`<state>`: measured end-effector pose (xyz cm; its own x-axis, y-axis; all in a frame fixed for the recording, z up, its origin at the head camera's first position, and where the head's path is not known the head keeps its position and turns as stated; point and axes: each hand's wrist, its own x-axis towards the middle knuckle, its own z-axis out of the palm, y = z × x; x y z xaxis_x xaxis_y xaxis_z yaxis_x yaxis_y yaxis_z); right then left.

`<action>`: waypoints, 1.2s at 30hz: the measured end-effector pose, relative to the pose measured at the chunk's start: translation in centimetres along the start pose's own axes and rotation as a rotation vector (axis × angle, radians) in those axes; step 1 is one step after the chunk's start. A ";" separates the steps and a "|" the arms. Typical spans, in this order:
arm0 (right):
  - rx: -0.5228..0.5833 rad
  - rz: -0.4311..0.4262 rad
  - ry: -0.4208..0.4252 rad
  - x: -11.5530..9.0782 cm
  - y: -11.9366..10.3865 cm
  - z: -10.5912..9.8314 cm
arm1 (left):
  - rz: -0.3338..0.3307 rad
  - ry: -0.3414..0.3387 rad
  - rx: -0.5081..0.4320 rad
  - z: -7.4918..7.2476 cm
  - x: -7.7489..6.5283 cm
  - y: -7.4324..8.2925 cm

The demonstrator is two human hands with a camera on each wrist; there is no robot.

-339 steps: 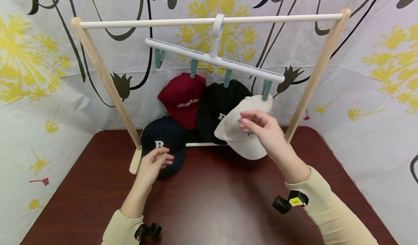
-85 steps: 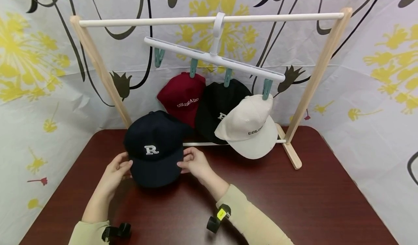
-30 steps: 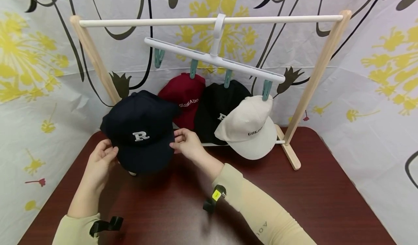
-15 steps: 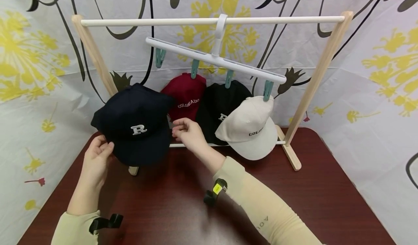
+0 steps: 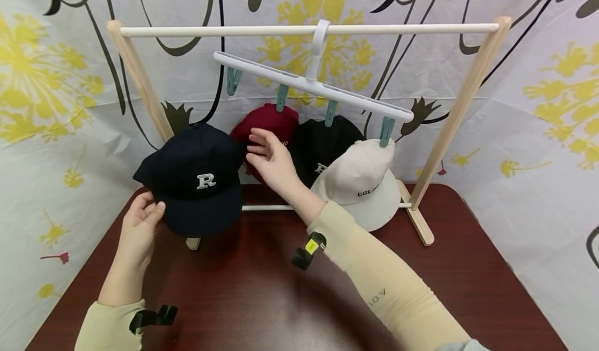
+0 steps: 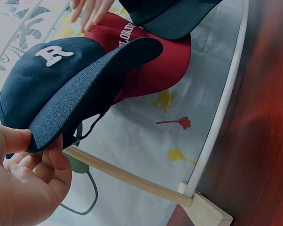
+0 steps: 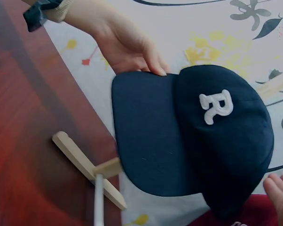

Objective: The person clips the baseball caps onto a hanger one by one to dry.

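Note:
A navy baseball cap [image 5: 198, 184] with a white R is raised off the table at the left of the rack. My left hand [image 5: 139, 229] pinches its brim by the side edge, thumb on top, as the left wrist view shows with the brim [image 6: 71, 101]. My right hand [image 5: 276, 164] holds nothing; its fingers are apart, beside the cap's crown and in front of the red cap [image 5: 262, 118]. Above, a white clip hanger [image 5: 313, 86] tilts down to the right. Its leftmost green clip [image 5: 233, 80] has nothing in it.
A black cap [image 5: 334, 132] and a cream cap [image 5: 355, 177] hang from the clips to the right of the red one, overlapping each other. The wooden rack's post [image 5: 460, 112] and lower rail [image 5: 267, 207] frame them. A dark red tabletop [image 5: 243, 299] lies beneath.
The navy cap, first on the table, was gripped by both hands and lifted up and left. My right hand then let go of the brim and rose; the left hand keeps its hold.

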<state>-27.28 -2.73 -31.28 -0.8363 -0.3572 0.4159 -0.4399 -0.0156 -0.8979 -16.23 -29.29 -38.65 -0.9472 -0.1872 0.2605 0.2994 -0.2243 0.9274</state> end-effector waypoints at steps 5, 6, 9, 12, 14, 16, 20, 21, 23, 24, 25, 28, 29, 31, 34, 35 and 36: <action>0.047 -0.028 -0.032 1.4 -1.2 -0.3 | 0.002 -0.014 0.021 0.1 0.1 0.2; 0.042 -0.029 -0.034 1.7 -1.4 -0.4 | 0.006 -0.017 0.026 0.1 0.2 0.2; 0.014 -0.030 -0.036 2.5 -2.0 -0.5 | 0.026 -0.022 0.032 0.3 0.5 0.3; -0.018 -0.033 -0.033 3.2 -2.5 -0.6 | 0.051 -0.008 0.029 0.5 0.7 0.4; -0.025 -0.030 -0.028 3.7 -2.8 -0.7 | 0.062 0.004 0.024 0.6 0.8 0.5; -0.032 -0.017 -0.023 4.2 -3.1 -0.8 | 0.067 0.016 0.030 0.6 0.9 0.6; -0.025 0.018 -0.022 5.0 -3.4 -0.9 | 0.057 0.033 0.040 0.6 0.9 0.7; -0.024 0.024 -0.023 5.2 -3.4 -0.8 | 0.056 0.037 0.045 0.6 0.9 0.7; -0.019 0.026 -0.026 5.5 -3.6 -0.8 | 0.056 0.047 0.051 0.6 1.0 0.8; -0.019 0.025 -0.026 5.7 -3.6 -0.8 | 0.056 0.051 0.052 0.6 1.0 0.9; -0.019 0.028 -0.026 5.9 -3.7 -0.9 | 0.056 0.056 0.056 0.6 1.1 1.0; -0.018 0.042 -0.023 6.4 -4.0 -0.8 | 0.062 0.065 0.071 0.7 1.2 1.2; -0.018 0.049 -0.021 6.6 -4.1 -0.8 | 0.064 0.068 0.071 0.7 1.2 1.2; -0.020 0.066 -0.018 6.9 -4.3 -0.7 | 0.067 0.070 0.066 0.8 1.3 1.4; -0.018 0.096 -0.014 7.3 -4.5 -0.4 | 0.076 0.067 0.056 0.7 1.3 1.5; -0.018 0.109 -0.015 7.4 -4.6 -0.3 | 0.077 0.065 0.054 0.7 1.3 1.6; -0.018 0.124 -0.016 7.6 -4.6 -0.2 | 0.079 0.061 0.055 0.7 1.3 1.6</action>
<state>-31.67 -5.14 -23.98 -0.8792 -0.3706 0.2995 -0.3395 0.0462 -0.9395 -17.10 -29.21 -36.65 -0.9114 -0.2610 0.3181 0.3646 -0.1540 0.9183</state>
